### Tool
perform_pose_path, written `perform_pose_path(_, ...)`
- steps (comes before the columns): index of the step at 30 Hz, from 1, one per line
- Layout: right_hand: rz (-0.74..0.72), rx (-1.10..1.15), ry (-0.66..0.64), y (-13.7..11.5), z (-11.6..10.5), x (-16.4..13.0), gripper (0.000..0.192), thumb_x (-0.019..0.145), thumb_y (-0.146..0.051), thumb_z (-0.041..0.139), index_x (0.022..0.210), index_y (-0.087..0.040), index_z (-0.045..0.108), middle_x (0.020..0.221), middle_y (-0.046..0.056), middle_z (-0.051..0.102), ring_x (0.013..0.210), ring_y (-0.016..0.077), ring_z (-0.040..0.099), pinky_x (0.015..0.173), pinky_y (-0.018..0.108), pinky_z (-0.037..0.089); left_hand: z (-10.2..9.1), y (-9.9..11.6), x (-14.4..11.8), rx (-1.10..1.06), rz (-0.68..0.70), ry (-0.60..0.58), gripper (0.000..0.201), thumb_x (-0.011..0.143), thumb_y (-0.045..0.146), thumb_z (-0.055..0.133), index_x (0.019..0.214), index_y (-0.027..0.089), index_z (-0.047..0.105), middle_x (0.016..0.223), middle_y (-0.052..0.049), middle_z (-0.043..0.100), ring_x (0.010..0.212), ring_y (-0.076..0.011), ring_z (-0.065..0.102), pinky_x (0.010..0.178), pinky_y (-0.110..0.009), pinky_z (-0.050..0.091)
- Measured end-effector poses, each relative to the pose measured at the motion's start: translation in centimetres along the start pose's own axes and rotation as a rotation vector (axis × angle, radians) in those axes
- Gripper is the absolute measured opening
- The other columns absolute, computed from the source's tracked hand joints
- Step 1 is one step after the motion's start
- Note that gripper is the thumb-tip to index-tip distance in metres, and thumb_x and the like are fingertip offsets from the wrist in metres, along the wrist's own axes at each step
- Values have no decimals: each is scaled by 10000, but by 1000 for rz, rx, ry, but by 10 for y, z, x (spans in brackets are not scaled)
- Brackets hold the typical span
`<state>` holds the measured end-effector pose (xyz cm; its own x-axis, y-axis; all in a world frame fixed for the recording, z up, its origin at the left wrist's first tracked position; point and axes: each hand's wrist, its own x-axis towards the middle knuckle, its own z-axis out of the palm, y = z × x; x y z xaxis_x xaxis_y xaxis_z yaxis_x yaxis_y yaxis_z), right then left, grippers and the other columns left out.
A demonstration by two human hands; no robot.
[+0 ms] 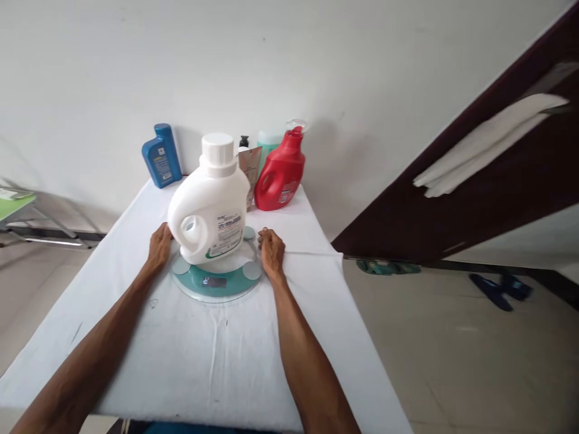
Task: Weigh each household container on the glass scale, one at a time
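A large white detergent jug (210, 205) with a white cap stands upright on a round glass scale (217, 283) in the middle of a table covered in white cloth (217, 355). My left hand (159, 246) rests at the scale's left rim, close to the jug's handle side. At the scale's right rim lies my right hand (272, 250), fingers curled down on the cloth. Whether either hand grips the rim cannot be told.
At the table's far end stand a blue bottle (161, 155), a red detergent jug (280, 172), a teal bottle (268, 144) and a small brown pouch (251, 172). A dark door (474, 181) is at right; slippers (497, 289) lie on the floor.
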<state>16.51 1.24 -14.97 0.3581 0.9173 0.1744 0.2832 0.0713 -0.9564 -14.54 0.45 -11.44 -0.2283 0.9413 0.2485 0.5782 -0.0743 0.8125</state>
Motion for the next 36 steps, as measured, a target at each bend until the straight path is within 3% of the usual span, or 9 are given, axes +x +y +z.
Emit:
perform_pose_path(8, 20, 27, -16, 4, 1, 2, 530, 944, -684, 423, 833, -226, 668, 727, 29, 682, 647, 196, 596, 689, 333, 467, 0, 7, -3, -30, 4, 1, 433, 941, 598, 345, 782, 245, 540, 817, -78, 646, 928, -292, 637, 887, -433, 512)
perform_pose_path(36, 9, -24, -21, 0, -1, -1, 538, 967, -671, 383, 823, -229, 655, 702, 21, 668, 640, 187, 598, 678, 318, 451, 2, 4, -3, -14, -19, 1, 370, 941, 498, 371, 790, 234, 582, 841, -78, 652, 927, -285, 627, 932, -450, 499)
